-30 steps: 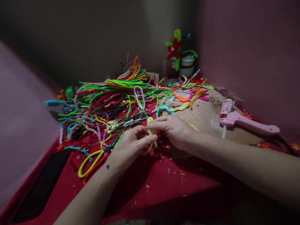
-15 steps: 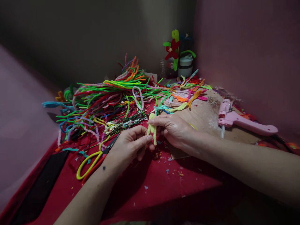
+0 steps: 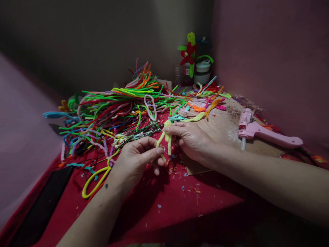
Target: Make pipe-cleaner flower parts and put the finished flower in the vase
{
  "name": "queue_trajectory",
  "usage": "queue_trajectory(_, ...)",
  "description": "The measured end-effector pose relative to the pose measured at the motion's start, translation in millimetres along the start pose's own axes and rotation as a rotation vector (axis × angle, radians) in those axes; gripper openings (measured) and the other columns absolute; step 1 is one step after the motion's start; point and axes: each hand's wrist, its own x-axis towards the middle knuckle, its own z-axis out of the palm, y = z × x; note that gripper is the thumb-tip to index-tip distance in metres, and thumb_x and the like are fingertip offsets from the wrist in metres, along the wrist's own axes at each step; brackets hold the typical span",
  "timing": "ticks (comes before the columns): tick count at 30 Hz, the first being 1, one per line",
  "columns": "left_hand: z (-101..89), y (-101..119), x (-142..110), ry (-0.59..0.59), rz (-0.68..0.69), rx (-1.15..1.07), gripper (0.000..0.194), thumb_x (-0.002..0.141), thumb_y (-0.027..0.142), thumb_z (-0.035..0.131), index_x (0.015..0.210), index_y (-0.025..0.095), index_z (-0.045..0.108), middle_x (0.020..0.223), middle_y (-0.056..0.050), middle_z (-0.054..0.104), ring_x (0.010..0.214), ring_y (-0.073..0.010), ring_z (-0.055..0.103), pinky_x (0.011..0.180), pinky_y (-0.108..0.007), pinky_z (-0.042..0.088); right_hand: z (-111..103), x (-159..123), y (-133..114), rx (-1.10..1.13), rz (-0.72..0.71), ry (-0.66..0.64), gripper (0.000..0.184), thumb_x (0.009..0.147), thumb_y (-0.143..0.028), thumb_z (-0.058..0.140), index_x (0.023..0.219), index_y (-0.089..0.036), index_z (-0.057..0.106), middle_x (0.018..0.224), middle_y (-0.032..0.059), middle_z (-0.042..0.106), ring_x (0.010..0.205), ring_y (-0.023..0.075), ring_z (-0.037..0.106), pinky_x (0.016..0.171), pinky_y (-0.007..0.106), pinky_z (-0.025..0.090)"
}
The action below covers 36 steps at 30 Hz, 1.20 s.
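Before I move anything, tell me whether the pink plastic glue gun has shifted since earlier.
No. The pink plastic glue gun keeps its place on the brown cardboard sheet; only the camera's view has drifted slightly.

Pipe cleaners (image 3: 115,99) left of glue gun (image 3: 264,130); flower (image 3: 188,54) behind; scissors (image 3: 96,181) before.

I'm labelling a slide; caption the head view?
Two hands hold a pale yellow fuzzy stem above a red cloth.

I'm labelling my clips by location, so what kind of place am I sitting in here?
Probably a small craft corner, perhaps at home: there's a heap of fuzzy craft stems, a pink glue gun and a red fuzzy flower.
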Motion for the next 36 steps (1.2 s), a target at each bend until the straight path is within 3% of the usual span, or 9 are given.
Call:
queue_trajectory(4, 3.4, 3, -2, 0.119, 0.138, -0.085, 0.009, 0.073, 0.017, 0.068, 0.078, 0.017, 0.061, 0.063, 0.001, 0.064, 0.054, -0.0128, 0.06, 0.046, -0.023, 0.049, 0, 0, 1, -0.004, -0.01, -0.023, 0.017, 0.063, -0.026, 0.07, 0.061, -0.015, 0.057, 0.055, -0.0015, 0.056, 0.046, 0.0082, 0.046, 0.048, 0.024, 0.035)
queue_trajectory(8, 7.9, 3, -4, 0.205, 0.296, -0.066, 0.009, 0.07, 0.011, 0.069, 0.075, 0.017, 0.065, 0.065, 0.002, 0.063, 0.057, -0.0095, 0.057, 0.053, -0.021, 0.049, 2, -3, 3, -0.023, 0.003, -0.038, 0.015, 0.062, -0.025, 0.071, 0.065, -0.014, 0.062, 0.055, -0.002, 0.057, 0.045, 0.0073, 0.045, 0.045, 0.022, 0.033)
queue_trajectory(14, 9.0, 0, -4, 0.285, 0.367, 0.006, 0.009, 0.07, 0.015, 0.069, 0.076, 0.019, 0.065, 0.063, 0.003, 0.062, 0.054, -0.0095, 0.055, 0.053, -0.022, 0.045, 4, -8, 4, -0.069, 0.018, -0.014, 0.014, 0.064, -0.025, 0.07, 0.06, -0.015, 0.06, 0.049, -0.0041, 0.052, 0.043, 0.0067, 0.043, 0.044, 0.022, 0.032)
queue_trajectory(30, 9.4, -5, -13, 0.424, 0.577, 0.71, 0.004, 0.079, 0.026, 0.062, 0.079, 0.022, 0.063, 0.073, 0.001, 0.063, 0.062, -0.0122, 0.057, 0.06, -0.024, 0.043, 4, -10, 4, -0.19, 0.079, -0.001, 0.014, 0.067, -0.022, 0.065, 0.058, -0.015, 0.057, 0.045, -0.0047, 0.046, 0.039, 0.0058, 0.035, 0.04, 0.022, 0.024)
queue_trajectory(36, 5.1, -7, -12, 0.358, 0.721, 0.866, 0.007, 0.08, 0.018, 0.06, 0.084, 0.023, 0.061, 0.077, 0.001, 0.064, 0.067, -0.0114, 0.058, 0.064, -0.022, 0.044, 2, -9, 4, -0.236, 0.07, -0.016, 0.014, 0.066, -0.021, 0.065, 0.056, -0.015, 0.057, 0.045, -0.0046, 0.046, 0.039, 0.0054, 0.035, 0.039, 0.022, 0.024)
